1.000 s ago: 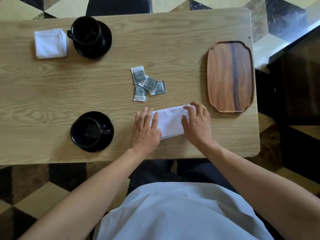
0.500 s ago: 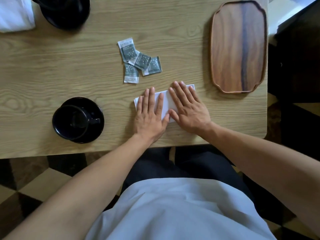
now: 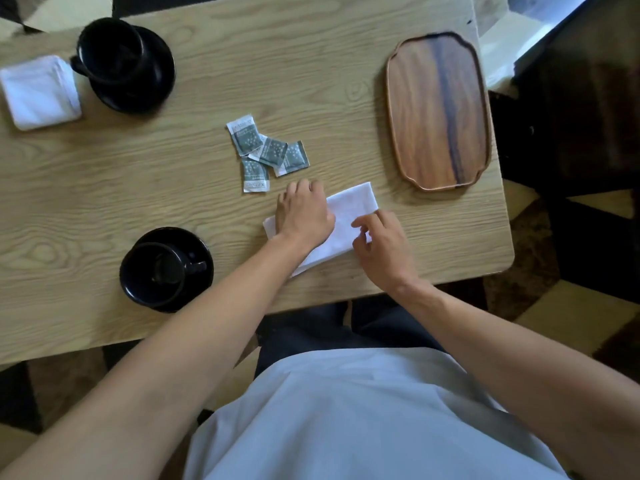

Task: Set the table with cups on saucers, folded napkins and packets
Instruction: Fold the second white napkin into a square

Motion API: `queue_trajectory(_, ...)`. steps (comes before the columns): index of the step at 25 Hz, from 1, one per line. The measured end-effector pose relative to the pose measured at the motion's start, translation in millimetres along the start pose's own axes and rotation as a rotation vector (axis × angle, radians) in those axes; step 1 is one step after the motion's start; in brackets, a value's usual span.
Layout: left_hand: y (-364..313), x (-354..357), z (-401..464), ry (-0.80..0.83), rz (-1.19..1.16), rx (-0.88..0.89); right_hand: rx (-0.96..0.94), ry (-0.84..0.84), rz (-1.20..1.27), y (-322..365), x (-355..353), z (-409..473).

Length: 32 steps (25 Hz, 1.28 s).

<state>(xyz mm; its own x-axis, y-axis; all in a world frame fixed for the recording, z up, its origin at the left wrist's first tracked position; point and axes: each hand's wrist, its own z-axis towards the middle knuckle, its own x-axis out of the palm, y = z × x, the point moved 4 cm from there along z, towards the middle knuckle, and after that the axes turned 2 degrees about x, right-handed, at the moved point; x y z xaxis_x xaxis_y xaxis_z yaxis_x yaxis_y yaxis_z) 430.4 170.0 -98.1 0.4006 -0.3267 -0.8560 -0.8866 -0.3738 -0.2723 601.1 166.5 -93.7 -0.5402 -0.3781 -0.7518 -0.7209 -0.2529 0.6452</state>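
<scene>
A white folded napkin [image 3: 350, 210] lies slanted near the table's front edge. My left hand [image 3: 304, 216] sits over its left half, fingers curled down at the far edge. My right hand [image 3: 382, 245] pinches the napkin's near right edge between thumb and fingers. Several green packets [image 3: 266, 150] lie in a loose cluster just beyond the napkin. A black cup [image 3: 156, 271] stands on a black saucer [image 3: 202, 245] at the front left. Another black cup [image 3: 110, 53] on its saucer [image 3: 161, 79] stands at the far left, with a folded white napkin [image 3: 40, 91] to its left.
A wooden tray [image 3: 438, 109] with nothing on it lies at the table's right end. The light wooden table [image 3: 104, 174] ends close to my body. Patterned floor shows around the table, and a dark piece of furniture stands to the right.
Both hands lay flat on the napkin before. Now their fingers are curled at its edges, the right hand has shifted to the near right edge, and the napkin lies more slanted.
</scene>
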Motion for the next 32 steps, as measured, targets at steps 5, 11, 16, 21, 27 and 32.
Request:
queue_trajectory(5,4,-4,11,0.188,-0.146,-0.007,0.094,0.041,0.026,-7,8,-29)
queue_trajectory(11,26,-29,-9,0.390,-0.746,-0.073,0.416,0.078,0.355,-7,11,-26)
queue_trajectory(16,41,-36,-35,0.201,-1.341,-0.276,0.501,0.115,0.950,19,8,-1)
queue_trajectory(21,57,-36,-59,0.026,-1.538,-0.322,0.300,0.222,0.890,38,-8,18)
queue_trajectory(27,68,-54,-82,-0.191,-0.912,-0.176,0.196,0.314,0.668,50,-10,28)
queue_trajectory(32,71,-62,-93,-0.382,-0.500,-0.103,0.174,0.303,0.464,54,1,33)
